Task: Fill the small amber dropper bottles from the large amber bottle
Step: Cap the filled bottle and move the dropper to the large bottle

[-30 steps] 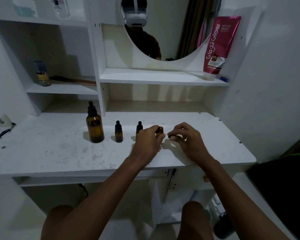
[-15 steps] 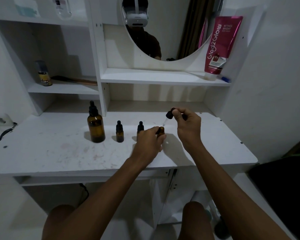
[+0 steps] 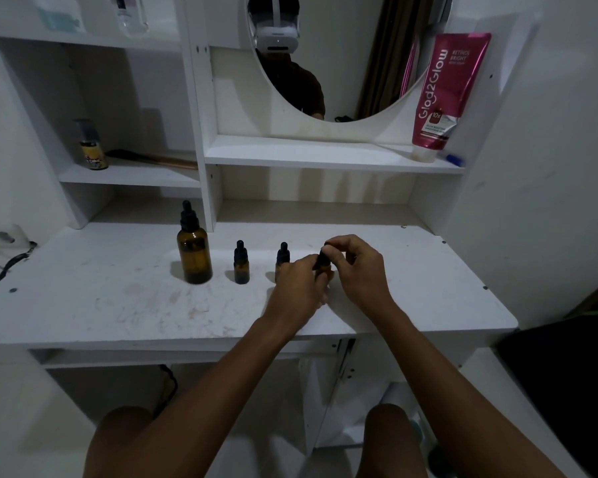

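On a white vanity top [image 3: 118, 298], a large amber bottle [image 3: 194, 257] stands capped. To its right, in a row, stand a first small bottle [image 3: 241, 265], a second small bottle [image 3: 282, 258], then a third small bottle [image 3: 324, 268] farthest from it. The left hand [image 3: 297, 288] curls around the third bottle's body (mostly hidden), while the right hand [image 3: 359, 267] pinches its black dropper cap [image 3: 325, 252] from above.

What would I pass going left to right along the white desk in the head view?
Large amber bottle, first small bottle, second small bottle, third small bottle being held, right hand.
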